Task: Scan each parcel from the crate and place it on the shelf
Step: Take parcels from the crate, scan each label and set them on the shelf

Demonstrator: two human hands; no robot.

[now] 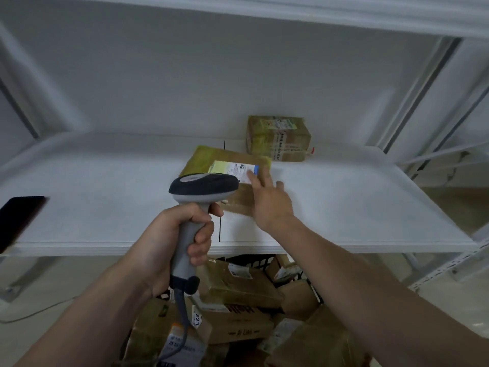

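Parcel [225,160] is laid flat on the white shelf [105,194], slightly right of the middle of the board. It is wrapped in brown card with yellow-green tape, and a white label [234,168] is fixed to its top face. Its near left portion is hidden behind the head of the scanner [202,186].

The right hand [270,202] is stretched forward over the shelf with the fingers straight and slightly spread. The fingertips are laid on the right end of the label and on the parcel's right edge. Nothing is gripped by this hand.

The left hand [174,234] is closed round the grey handle of the scanner, with the fingers wrapped across its front. The scanner is held upright before the shelf edge, with its dark head directed toward the parcel. A grey cable [182,313] is led down from the base of the handle.

A second parcel [277,137] is set behind the first, close to the back wall; whether the two touch cannot be told. A dark flat object [21,218] is laid at the left end of the shelf. Below the shelf, a black crate [254,262] is seen, filled with further parcels [238,287] piled at mixed angles.
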